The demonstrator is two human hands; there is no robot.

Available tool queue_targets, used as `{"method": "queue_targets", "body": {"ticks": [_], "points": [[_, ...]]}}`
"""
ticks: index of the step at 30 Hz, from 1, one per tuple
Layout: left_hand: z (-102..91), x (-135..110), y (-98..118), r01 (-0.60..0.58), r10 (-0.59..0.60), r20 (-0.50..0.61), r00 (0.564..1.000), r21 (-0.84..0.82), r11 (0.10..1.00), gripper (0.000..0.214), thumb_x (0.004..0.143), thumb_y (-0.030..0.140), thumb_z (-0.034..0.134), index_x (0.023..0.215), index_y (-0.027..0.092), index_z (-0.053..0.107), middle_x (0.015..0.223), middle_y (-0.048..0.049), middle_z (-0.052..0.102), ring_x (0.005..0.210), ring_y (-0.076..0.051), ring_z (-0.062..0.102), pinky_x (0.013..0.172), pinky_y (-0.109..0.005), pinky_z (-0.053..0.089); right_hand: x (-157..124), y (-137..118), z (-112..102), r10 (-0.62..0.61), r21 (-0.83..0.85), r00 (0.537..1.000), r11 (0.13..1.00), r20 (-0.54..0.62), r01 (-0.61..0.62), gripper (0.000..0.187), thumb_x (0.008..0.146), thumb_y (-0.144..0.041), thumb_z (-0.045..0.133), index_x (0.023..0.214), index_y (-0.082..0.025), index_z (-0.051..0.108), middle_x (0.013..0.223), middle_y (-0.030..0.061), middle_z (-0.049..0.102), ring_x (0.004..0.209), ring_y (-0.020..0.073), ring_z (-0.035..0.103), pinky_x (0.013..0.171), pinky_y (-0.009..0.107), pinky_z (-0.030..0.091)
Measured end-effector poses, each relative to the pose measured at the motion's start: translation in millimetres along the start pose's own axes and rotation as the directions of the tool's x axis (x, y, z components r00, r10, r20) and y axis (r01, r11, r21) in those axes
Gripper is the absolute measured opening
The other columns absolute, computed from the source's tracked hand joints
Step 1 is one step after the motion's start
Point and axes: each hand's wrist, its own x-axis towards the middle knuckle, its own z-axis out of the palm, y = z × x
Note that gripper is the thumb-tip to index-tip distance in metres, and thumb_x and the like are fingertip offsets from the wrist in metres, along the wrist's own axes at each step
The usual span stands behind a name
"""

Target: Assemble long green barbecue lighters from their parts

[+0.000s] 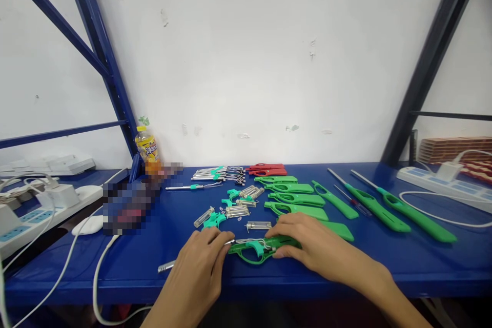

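Note:
A green lighter half-shell (251, 251) with a teal trigger and metal parts lies near the front edge of the blue shelf (403, 261). My left hand (202, 261) pinches its metal tube end, whose tip (166, 266) sticks out to the left. My right hand (307, 243) presses down on the shell's handle end, fingers curled over it. Beyond them lie several green shells (295, 199), red shells (267, 169), teal triggers and clear gas cartridges (236, 210), and a bundle of metal tubes (219, 174).
Two assembled green long-nosed lighters (403, 212) lie to the right. A yellow drink bottle (148, 151) stands at the back left by a blue upright. White power strips (38, 210) and cables sit left; another strip (442, 177) sits right.

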Motion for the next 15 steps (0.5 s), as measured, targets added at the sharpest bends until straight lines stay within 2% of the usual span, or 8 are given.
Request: {"method": "queue_targets", "body": {"ticks": [6, 9, 15], "points": [[-1.7, 3.3, 5.7, -0.059, 0.057, 0.041, 0.998, 0.041, 0.997, 0.033, 0.108, 0.022, 0.039, 0.118, 0.024, 0.07, 0.099, -0.0064, 0.07, 0.079, -0.022, 0.073, 0.065, -0.033, 0.057, -0.4, -0.9, -0.5, -0.003, 0.003, 1.0, 1.0, 0.002, 0.003, 0.028, 0.103, -0.047, 0.065, 0.126, -0.032, 0.072, 0.121, 0.0018, 0.071, 0.115, 0.0264, 0.064, 0.097, 0.037, 0.046], [-1.2, 3.5, 8.2, -0.098, 0.099, 0.003, 0.995, 0.089, 0.991, 0.028, 0.108, 0.026, 0.044, 0.113, 0.025, 0.071, 0.099, -0.006, 0.07, 0.077, -0.022, 0.074, 0.059, -0.031, 0.055, -0.3, -2.4, -0.4, -0.003, -0.006, 1.0, 1.0, 0.009, 0.003, 0.027, 0.103, -0.046, 0.066, 0.125, -0.032, 0.072, 0.118, 0.001, 0.072, 0.112, 0.0254, 0.065, 0.095, 0.036, 0.046], [-0.1, 8.0, 9.1, -0.188, 0.201, -0.072, 0.977, 0.156, 0.97, 0.031, 0.109, 0.023, 0.038, 0.111, 0.022, 0.07, 0.089, -0.005, 0.07, 0.073, -0.022, 0.073, 0.051, -0.03, 0.052, 0.0, -2.0, 0.9, -0.015, -0.013, 1.0, 1.0, 0.002, 0.015, 0.027, 0.103, -0.045, 0.066, 0.124, -0.03, 0.072, 0.119, 0.0014, 0.072, 0.112, 0.0254, 0.065, 0.096, 0.036, 0.046]]}}
